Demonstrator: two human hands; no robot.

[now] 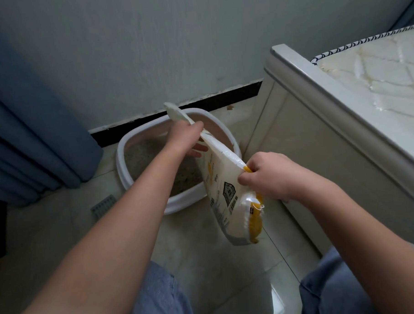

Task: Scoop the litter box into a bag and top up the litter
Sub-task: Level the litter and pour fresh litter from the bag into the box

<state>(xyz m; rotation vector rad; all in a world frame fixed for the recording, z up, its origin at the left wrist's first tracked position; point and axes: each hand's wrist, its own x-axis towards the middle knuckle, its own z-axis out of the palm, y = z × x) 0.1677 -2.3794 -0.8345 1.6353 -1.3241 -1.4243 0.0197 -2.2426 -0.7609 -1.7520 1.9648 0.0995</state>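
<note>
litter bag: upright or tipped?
Tipped. The litter bag is held aslant, top end over the litter box, by the left hand and right hand. Pouring: cannot tell.

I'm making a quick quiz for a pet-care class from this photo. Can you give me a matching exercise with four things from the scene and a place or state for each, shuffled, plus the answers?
Things:
1. litter bag
2. litter box
3. curtain
4. mattress

Places or states:
A. hangs at the left, blue
B. held up by the left hand at its top and the right hand at its edge
C. lies on the bed frame at the right
D. sits on the tiled floor by the wall, litter inside

Pairs: 1-B, 2-D, 3-A, 4-C
</note>
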